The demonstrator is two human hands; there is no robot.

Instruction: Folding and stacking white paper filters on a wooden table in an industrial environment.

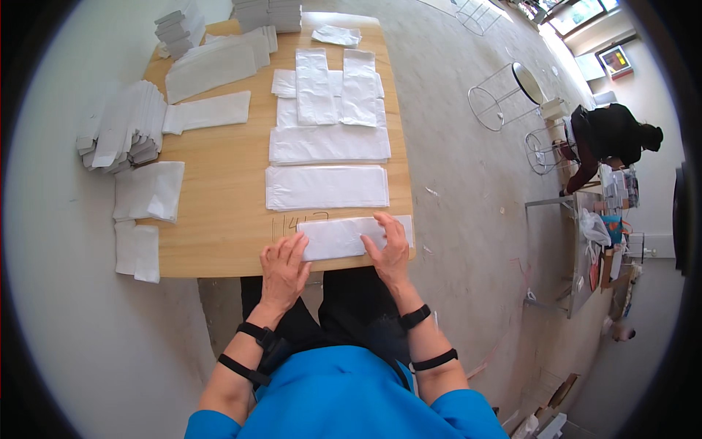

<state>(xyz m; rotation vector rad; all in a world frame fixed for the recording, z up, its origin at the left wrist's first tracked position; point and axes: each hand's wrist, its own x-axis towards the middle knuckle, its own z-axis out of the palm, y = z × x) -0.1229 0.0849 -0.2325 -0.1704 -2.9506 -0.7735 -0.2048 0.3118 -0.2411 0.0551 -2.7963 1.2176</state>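
A folded white plastic bag (338, 238) lies flat at the near edge of the wooden table (219, 219). My left hand (284, 269) rests palm down at the bag's left end, fingers spread on it. My right hand (388, 247) presses flat on the bag's right part. Neither hand grips anything. Just beyond lie two more flattened white bags (327, 187) (329, 144), laid crosswise one behind the other.
Stacks of folded white bags (124, 128) sit along the table's left edge, some overhanging it (137, 250). More bags (329, 91) and piles (212, 62) cover the far end. To the right are wire stools (504, 95), a person in dark clothes (610, 139) and a cluttered shelf (599, 234).
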